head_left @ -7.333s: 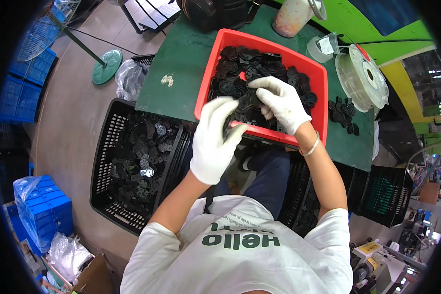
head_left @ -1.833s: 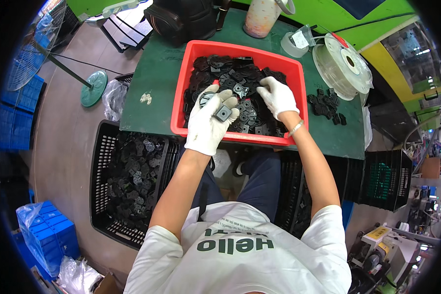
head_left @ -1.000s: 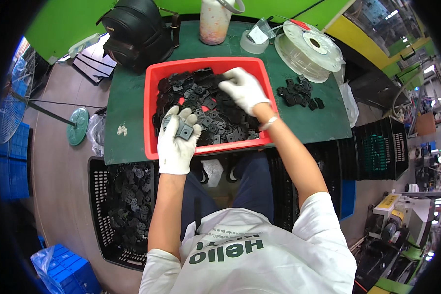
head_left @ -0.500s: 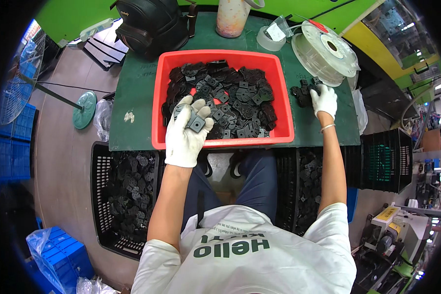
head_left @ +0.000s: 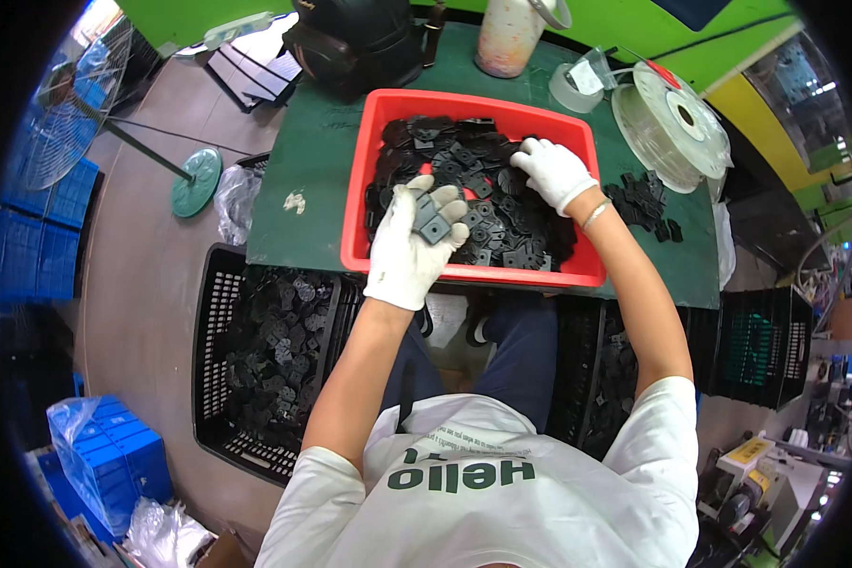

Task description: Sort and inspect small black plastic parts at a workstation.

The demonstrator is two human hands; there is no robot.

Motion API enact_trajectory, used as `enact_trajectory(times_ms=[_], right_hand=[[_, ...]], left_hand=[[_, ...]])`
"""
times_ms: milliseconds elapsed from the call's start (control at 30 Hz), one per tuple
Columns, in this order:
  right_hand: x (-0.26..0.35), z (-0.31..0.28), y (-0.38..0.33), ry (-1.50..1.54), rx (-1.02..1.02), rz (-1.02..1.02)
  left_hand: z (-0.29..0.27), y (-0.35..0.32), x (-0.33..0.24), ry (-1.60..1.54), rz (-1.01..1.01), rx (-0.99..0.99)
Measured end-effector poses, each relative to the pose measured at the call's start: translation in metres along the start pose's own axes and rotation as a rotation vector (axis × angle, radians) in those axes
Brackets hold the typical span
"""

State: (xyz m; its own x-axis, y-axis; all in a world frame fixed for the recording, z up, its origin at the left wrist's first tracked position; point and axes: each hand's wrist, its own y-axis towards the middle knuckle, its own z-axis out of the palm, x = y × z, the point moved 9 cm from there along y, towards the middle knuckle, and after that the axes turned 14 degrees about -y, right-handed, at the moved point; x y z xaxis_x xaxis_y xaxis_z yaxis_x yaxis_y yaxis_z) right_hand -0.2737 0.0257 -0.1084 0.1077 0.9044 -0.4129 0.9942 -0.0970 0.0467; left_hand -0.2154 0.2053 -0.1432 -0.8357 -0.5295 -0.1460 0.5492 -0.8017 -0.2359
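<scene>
Over red bin (head_left: pixel 502 112), gloved hands (head_left: pixel 400 248), black part (head_left: pixel 433 230) in left palm

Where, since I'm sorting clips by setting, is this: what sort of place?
Probably a factory workshop: a red bin heaped with flat black parts, a slotted black crate of similar parts, and machinery at right.

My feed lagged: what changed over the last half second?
The white-gloved right hand moved left from the small pile of black plastic parts to the red rectangular plastic tub; its grip is unclear. The white-gloved left hand still holds a dark grey plastic piece over the tub.
</scene>
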Motion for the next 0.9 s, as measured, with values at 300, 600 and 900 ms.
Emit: enact_trajectory(times_ms=[300,600,900], right_hand=[[0.024,-0.076,-0.032,0.888,-0.145,0.506],[0.083,-0.118,-0.025,0.755,-0.307,0.276],[-0.007,0.002,-0.022,0.531,0.015,0.332]], left_hand=[[-0.001,0.0,0.0,0.021,0.013,-0.103],[0.005,-0.002,-0.002,0.049,0.042,0.053],[0.003,-0.003,0.0,0.001,0.017,-0.034]])
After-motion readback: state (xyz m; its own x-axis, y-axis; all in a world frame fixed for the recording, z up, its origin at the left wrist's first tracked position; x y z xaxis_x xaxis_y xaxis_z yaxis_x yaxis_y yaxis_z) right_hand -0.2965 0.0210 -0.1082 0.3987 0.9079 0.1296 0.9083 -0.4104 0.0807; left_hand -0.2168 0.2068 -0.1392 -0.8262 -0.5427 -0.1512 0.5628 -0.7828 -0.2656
